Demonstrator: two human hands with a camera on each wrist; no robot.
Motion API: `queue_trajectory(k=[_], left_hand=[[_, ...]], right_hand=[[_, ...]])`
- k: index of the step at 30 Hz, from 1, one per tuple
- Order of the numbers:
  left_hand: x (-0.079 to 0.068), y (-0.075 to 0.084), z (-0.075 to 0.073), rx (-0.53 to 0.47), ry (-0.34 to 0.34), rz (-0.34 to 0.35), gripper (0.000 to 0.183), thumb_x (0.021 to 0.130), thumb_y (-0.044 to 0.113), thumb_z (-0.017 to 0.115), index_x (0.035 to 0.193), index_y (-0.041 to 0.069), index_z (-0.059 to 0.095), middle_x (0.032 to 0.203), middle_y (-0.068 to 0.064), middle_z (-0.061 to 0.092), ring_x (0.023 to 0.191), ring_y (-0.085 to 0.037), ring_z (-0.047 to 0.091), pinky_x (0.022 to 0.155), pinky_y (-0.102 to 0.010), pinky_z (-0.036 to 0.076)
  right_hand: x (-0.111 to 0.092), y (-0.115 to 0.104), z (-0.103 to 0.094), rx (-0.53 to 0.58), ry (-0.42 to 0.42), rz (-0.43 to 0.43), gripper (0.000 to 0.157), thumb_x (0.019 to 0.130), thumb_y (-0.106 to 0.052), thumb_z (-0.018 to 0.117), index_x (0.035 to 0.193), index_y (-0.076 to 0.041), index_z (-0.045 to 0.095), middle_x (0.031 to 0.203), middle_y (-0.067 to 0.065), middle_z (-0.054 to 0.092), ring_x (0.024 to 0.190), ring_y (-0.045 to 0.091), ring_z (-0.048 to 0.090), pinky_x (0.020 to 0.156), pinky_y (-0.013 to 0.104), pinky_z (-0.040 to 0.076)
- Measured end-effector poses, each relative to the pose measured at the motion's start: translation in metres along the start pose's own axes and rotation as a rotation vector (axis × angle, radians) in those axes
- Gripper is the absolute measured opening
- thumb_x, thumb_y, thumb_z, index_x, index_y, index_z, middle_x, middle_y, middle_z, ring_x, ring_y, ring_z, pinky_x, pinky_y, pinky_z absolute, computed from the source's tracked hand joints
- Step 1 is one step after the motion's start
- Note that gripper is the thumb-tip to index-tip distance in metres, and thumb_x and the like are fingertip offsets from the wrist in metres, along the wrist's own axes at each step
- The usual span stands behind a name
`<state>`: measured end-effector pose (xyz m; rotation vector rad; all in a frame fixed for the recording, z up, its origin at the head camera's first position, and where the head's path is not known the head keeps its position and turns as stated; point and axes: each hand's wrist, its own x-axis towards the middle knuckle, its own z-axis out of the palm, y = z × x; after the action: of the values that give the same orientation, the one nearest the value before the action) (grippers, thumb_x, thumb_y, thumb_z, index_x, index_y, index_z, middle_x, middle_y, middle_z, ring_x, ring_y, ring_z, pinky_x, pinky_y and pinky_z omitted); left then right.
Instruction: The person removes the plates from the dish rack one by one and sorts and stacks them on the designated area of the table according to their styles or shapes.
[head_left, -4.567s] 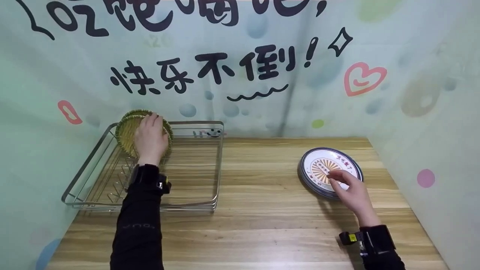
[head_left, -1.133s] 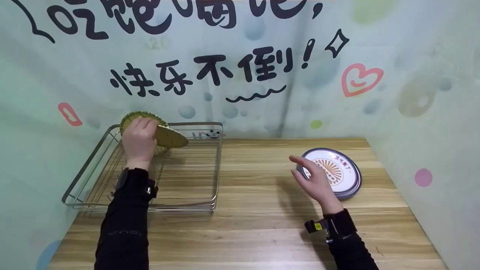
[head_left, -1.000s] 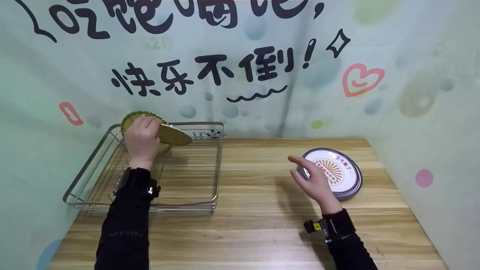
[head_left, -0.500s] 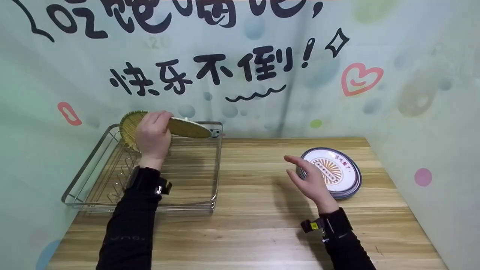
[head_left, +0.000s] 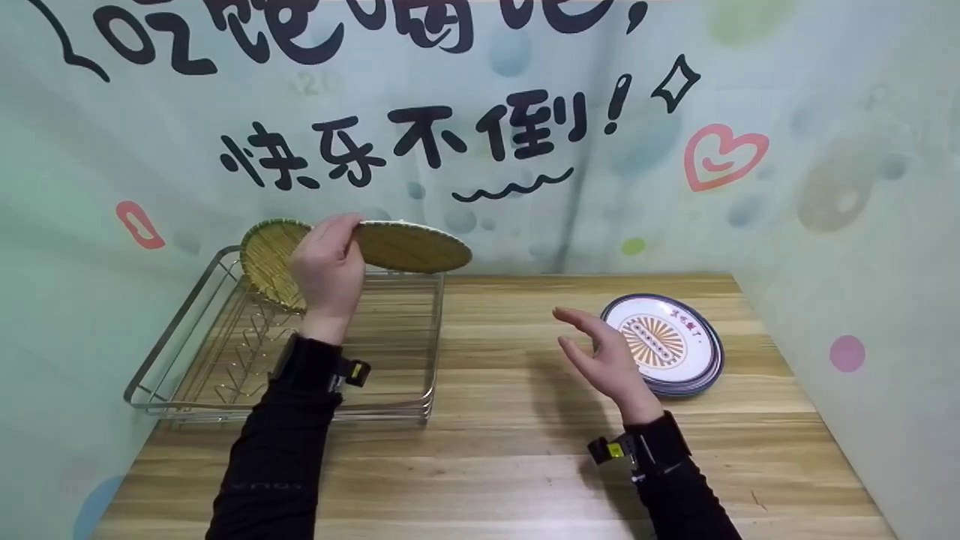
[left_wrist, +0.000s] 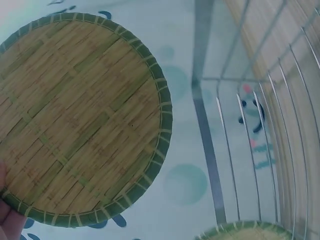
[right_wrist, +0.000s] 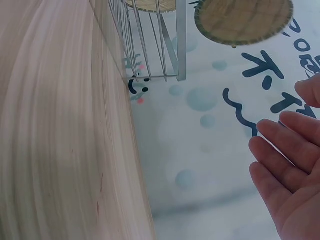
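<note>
My left hand grips the left edge of a round woven bamboo tray with a green bound rim, tilted above the back of the wire rack. In the left wrist view this bamboo tray shows its flat weave, with my fingers at its lower left edge. A second bamboo tray leans in the rack behind my left hand, which partly covers it. My right hand hovers beside a stack of plates, fingers spread and holding nothing; the right wrist view shows its palm and relaxed fingers.
The metal wire dish rack stands at the left of the wooden table, with upright wire slots inside. White plates with dark rims are stacked at the right. A printed cloth backdrop surrounds the table at back and sides.
One bamboo tray has been lifted off the other and carried up and right by my left hand, turning flatter. My right hand has drifted left from over the plates, its fingers opening out.
</note>
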<state>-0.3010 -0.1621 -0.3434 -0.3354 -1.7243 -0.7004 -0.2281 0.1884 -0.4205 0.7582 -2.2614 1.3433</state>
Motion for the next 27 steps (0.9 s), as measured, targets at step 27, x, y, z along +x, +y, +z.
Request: queue_trajectory(k=[27], left_hand=[[-0.009, 0.046, 0.011, -0.354, -0.127, -0.550, 0.015, 0.082, -0.009, 0.072, 0.095, -0.004, 0.075, 0.090, -0.016, 0.074, 0.074, -0.016, 0.065, 0.068, -0.018, 0.054]], right_hand=[[0.006, -0.014, 0.012, 0.109, 0.005, -0.037, 0.039, 0.090, 0.012, 0.063, 0.127, 0.019, 0.052, 0.122, 0.033, 0.061, 0.113, 0.045, 0.059, 0.097, 0.052, 0.048]])
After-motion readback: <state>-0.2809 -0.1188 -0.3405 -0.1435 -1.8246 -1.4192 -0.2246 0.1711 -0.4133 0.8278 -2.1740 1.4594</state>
